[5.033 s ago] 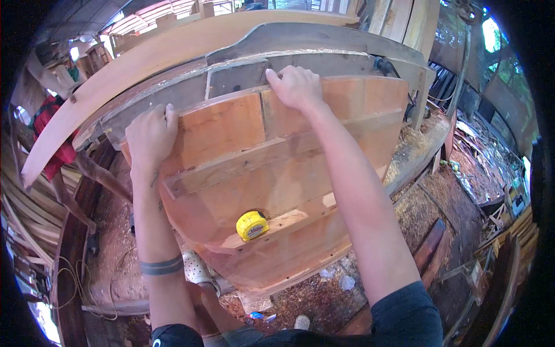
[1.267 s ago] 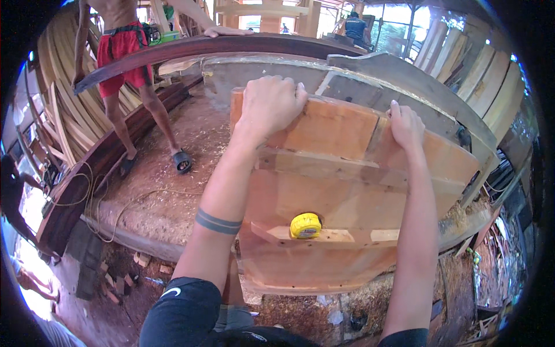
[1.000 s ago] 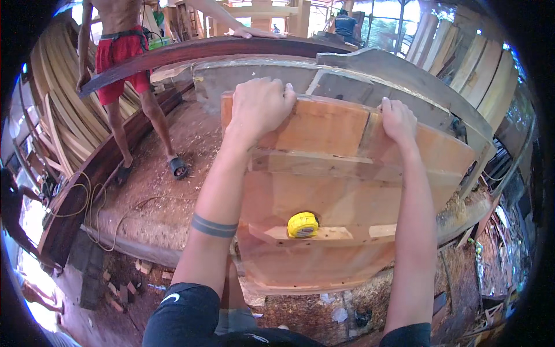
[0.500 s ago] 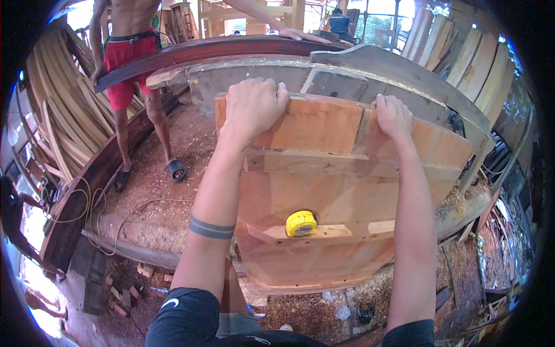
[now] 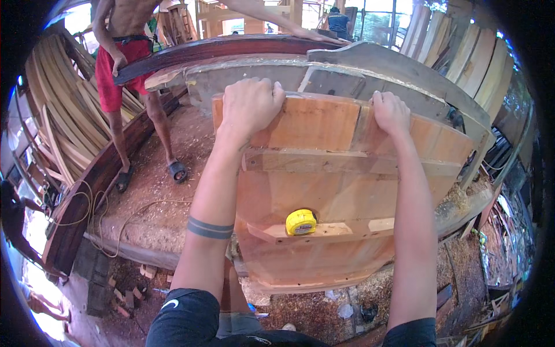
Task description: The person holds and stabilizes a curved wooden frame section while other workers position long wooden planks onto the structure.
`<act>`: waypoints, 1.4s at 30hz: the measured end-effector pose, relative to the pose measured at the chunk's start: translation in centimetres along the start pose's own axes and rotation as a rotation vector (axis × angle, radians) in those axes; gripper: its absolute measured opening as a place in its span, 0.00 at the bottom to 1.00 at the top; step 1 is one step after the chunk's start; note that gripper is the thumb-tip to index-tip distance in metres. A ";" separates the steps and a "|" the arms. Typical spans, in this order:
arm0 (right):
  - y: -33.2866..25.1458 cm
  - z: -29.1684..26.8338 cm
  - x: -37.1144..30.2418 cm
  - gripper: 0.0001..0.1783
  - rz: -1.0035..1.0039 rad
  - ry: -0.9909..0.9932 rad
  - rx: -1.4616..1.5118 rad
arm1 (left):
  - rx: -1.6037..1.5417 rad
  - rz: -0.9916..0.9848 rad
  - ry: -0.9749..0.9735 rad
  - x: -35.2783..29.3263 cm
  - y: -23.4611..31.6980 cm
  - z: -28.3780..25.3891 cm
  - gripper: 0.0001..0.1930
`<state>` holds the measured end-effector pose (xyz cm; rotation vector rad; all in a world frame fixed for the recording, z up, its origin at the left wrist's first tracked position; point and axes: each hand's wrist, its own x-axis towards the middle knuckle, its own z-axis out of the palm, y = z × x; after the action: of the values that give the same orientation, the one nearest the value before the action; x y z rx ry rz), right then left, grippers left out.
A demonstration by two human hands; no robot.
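Note:
Both my arms reach forward to a large reddish-brown wooden panel (image 5: pixel 312 191) made of joined boards with cross battens. My left hand (image 5: pixel 250 107) is closed over its top edge near the left corner. Farther right on the same edge, my right hand (image 5: pixel 391 113) curls its fingers over the top. The fingertips of both hands are hidden behind the panel. A yellow tape measure (image 5: pixel 301 222) rests on the lower batten, between my forearms and touched by neither hand.
Behind the panel lies a long grey curved timber (image 5: pixel 248 68). A co-worker in red shorts (image 5: pixel 124 61) holds a dark curved beam (image 5: pixel 225 49) beyond it. Stacked planks (image 5: pixel 63 110) stand at left. A cord (image 5: pixel 118 234) trails over the sawdust-strewn floor, near small wood offcuts (image 5: pixel 130 298).
The co-worker's dark beam has shifted to the right, its left end farther over, and the co-worker's hands moved with it. My hands keep their hold on the panel.

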<state>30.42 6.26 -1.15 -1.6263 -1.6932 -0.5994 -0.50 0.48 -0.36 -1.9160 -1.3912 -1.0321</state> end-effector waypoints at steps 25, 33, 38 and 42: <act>-0.7 -0.7 -0.3 0.28 0.022 0.009 0.020 | -0.006 0.009 -0.010 0.0 -0.1 0.0 0.21; -0.5 -0.5 -0.2 0.28 -0.001 0.012 0.007 | -0.014 0.020 0.003 0.0 -0.1 0.0 0.21; -0.3 -0.3 -0.1 0.28 -0.004 0.010 -0.008 | -0.007 0.016 0.002 0.0 -0.1 0.1 0.21; -0.4 -0.4 -0.2 0.28 0.014 0.007 0.002 | -0.005 0.020 0.009 0.0 -0.1 0.1 0.21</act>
<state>30.07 5.81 -0.94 -1.6316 -1.6753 -0.5961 -0.61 0.59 -0.41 -1.9227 -1.3626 -1.0340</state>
